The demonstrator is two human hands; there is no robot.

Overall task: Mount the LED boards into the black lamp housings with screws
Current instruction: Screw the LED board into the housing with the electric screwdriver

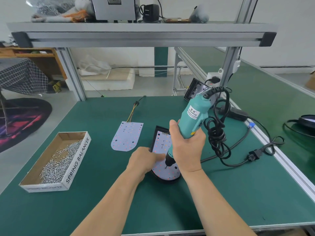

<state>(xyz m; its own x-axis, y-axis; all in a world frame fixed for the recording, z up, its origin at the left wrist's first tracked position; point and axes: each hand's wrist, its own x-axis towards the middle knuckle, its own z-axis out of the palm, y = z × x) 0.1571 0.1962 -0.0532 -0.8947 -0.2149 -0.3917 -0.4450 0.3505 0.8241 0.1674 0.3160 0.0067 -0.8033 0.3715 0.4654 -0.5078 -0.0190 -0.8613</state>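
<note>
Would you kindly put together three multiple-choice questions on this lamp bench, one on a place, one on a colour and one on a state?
1. Where is the screw box relative to the loose LED board?
A. To its left
B. To its right
C. On the upper shelf

2. What colour is the body of the screwdriver?
A. Red
B. Teal
C. Yellow

3. What is the right hand doing?
A. Hanging idle
B. Gripping the screwdriver
C. Picking up screws

Answers:
1 A, the box lies left of the loose board.
2 B, its casing is teal.
3 B, its fingers wrap the tool, whose bit is down on the mounted board in the black housing.
</note>
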